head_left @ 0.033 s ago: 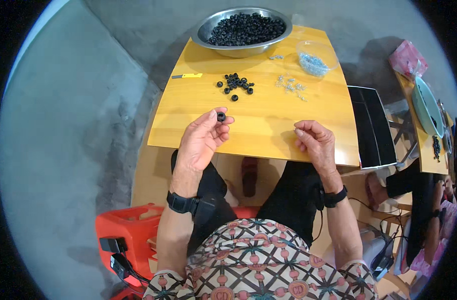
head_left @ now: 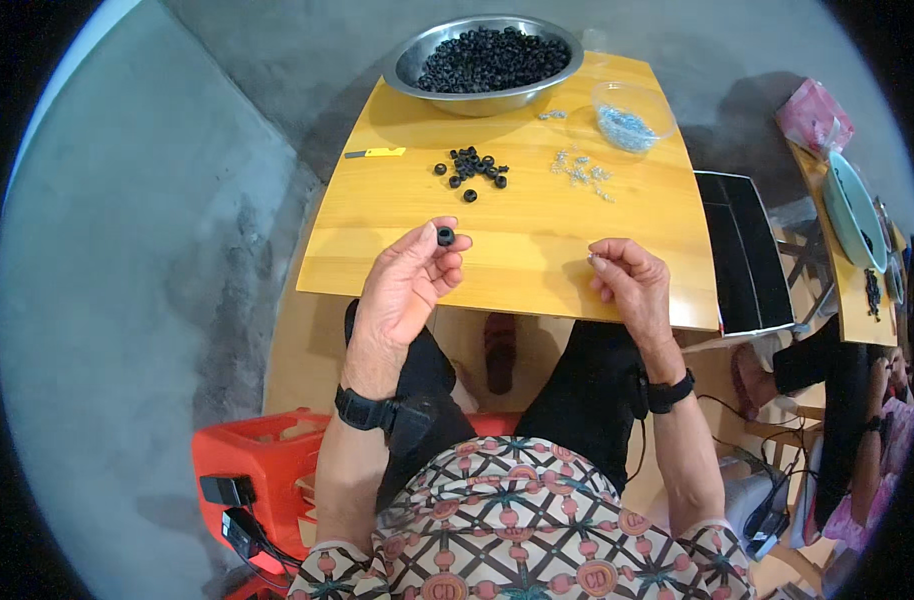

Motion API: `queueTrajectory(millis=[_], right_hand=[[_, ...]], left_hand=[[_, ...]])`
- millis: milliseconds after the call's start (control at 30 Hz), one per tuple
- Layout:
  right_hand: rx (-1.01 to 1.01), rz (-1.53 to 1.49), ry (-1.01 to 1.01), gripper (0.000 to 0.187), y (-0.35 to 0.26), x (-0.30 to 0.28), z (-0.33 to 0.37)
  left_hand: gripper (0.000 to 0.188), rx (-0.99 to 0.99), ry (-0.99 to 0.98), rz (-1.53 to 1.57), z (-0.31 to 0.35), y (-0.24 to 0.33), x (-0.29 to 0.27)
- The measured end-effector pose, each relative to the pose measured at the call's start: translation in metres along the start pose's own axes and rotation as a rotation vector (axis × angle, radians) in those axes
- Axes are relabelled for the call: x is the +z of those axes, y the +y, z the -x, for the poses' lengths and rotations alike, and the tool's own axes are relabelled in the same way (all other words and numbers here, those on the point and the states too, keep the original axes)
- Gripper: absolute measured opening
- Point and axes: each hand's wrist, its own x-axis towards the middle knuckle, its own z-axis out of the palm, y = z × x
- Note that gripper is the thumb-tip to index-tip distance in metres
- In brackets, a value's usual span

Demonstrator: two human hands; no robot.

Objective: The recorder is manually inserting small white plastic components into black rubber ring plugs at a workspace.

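nothing has shifted since the earlier frame: both hands sit where they were. left hand (head_left: pixel 409 285) is raised over the near edge of the wooden table (head_left: pixel 537 225), thumb and forefinger pinched on 1 small black ring (head_left: pixel 445 236), its hole facing up toward the camera. right hand (head_left: pixel 629 285) is curled, fingertips together on something too small to tell. loose black rings (head_left: pixel 471 167) and a steel bowl (head_left: pixel 487 58) lie farther back.

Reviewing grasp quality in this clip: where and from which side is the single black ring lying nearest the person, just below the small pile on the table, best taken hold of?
Probably by its outer rim, from above. The lone black ring lies flat on the wooden table, apart from the pile of rings, so two fingertips can pinch opposite sides of the rim. The left hand already holds a ring between its fingertips.
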Motion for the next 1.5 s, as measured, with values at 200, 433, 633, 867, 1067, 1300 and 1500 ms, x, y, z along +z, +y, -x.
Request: queueTrajectory(millis=[200,433,633,867,1067,1300,1500], right_hand=[[-0.043,0.027,0.029,0.011,0.002,0.003,0.0],[-0.065,0.029,0.071,0.01,0.003,0.002,0.003],[-0.045,-0.15,0.082,0.015,-0.016,0.031,0.032],[-0.24,-0.099,0.008,0.026,-0.065,0.063,0.077],[-0.325,0.016,0.04,0.028,-0.072,0.077,0.088],[-0.462,0.196,0.098,0.028,-0.071,0.084,0.087],[-0.535,0.32,0.109,0.028,-0.074,0.084,0.086]], left_hand=[[0.025,-0.058,-0.111,0.214,0.028,-0.008,0.005],[0.02,-0.105,-0.183,0.395,0.046,-0.015,-0.002],[0.026,-0.033,-0.174,0.277,0.054,-0.021,0.006],[0.024,-0.022,-0.183,0.145,0.064,-0.032,0.03],[0.023,0.03,-0.152,0.07,0.072,-0.039,0.036],[0.023,0.039,-0.197,0.093,0.074,-0.042,0.033],[0.025,0.036,-0.201,0.091,0.075,-0.044,0.032]])
